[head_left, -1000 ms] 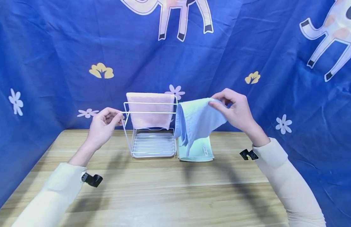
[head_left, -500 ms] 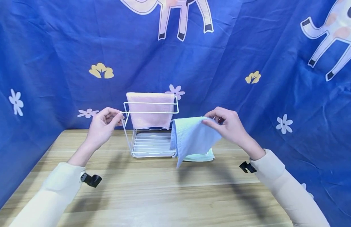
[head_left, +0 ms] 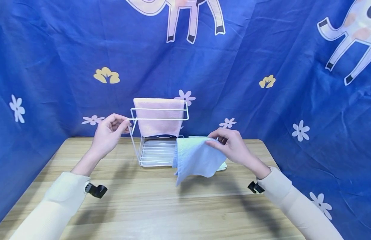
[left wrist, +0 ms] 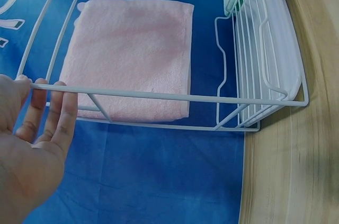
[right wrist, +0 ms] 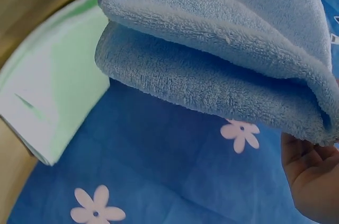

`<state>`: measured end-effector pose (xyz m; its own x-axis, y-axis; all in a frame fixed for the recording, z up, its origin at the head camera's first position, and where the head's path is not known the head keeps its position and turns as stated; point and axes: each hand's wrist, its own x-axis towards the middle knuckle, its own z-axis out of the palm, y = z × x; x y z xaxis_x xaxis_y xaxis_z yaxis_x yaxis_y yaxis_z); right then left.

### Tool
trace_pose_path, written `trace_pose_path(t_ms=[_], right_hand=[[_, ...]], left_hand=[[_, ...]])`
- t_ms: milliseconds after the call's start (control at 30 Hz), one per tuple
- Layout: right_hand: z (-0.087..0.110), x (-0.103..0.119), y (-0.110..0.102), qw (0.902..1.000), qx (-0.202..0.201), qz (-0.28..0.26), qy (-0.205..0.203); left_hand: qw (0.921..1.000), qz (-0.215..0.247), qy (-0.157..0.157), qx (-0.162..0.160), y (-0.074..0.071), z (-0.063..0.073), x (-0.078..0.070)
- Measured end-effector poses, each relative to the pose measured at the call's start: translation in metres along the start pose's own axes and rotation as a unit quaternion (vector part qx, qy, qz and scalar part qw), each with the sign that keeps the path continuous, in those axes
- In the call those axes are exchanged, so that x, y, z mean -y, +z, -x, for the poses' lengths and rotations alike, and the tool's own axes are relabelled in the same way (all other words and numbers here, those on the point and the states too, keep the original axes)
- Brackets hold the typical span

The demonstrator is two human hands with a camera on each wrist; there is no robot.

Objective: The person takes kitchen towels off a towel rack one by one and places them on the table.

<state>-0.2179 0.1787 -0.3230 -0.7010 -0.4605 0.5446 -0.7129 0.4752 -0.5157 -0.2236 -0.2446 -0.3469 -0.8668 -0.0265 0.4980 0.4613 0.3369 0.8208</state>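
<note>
My left hand (head_left: pixel 111 133) pinches the upper left corner of a white wire rack (head_left: pixel 161 119) between thumb and fingers; the left wrist view shows the fingertips on its bar. A pink towel (head_left: pixel 159 125) hangs folded over the rack's rear top bar. On the right, my right hand (head_left: pixel 229 145) pinches a folded light blue towel (head_left: pixel 197 156) by its upper edge. The blue towel droops in front of the rack's lower right side, one corner hanging toward the table. Behind it lies a folded light green towel (right wrist: pixel 63 81), mostly hidden in the head view.
A pale tray (head_left: pixel 156 158) sits at the bottom of the rack. The rack stands near the back of the wood-grain table (head_left: pixel 161 206). A blue curtain (head_left: pixel 68 83) printed with flowers and animals closes off the back and sides.
My right hand has lowered the blue towel from beside the rack's top bars, bringing it down and slightly left over the green towel. My left hand has kept its place on the rack.
</note>
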Motion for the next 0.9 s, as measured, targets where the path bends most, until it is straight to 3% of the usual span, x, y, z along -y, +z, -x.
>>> trace_pose_path(t_ms=[500, 667, 900], right_hand=[[0.014, 0.000, 0.036, 0.9972, 0.053, -0.049, 0.019], [0.018, 0.005, 0.045, 0.9940, 0.075, -0.065, 0.045], [0.022, 0.010, 0.057, 0.9884, 0.092, -0.110, 0.050]], left_hand=[[0.9997, -0.019, -0.013, 0.012, -0.001, 0.000, -0.001], [0.9997, -0.019, -0.012, 0.013, -0.002, 0.001, -0.002], [0.9996, -0.019, -0.012, 0.015, -0.002, 0.001, 0.000]])
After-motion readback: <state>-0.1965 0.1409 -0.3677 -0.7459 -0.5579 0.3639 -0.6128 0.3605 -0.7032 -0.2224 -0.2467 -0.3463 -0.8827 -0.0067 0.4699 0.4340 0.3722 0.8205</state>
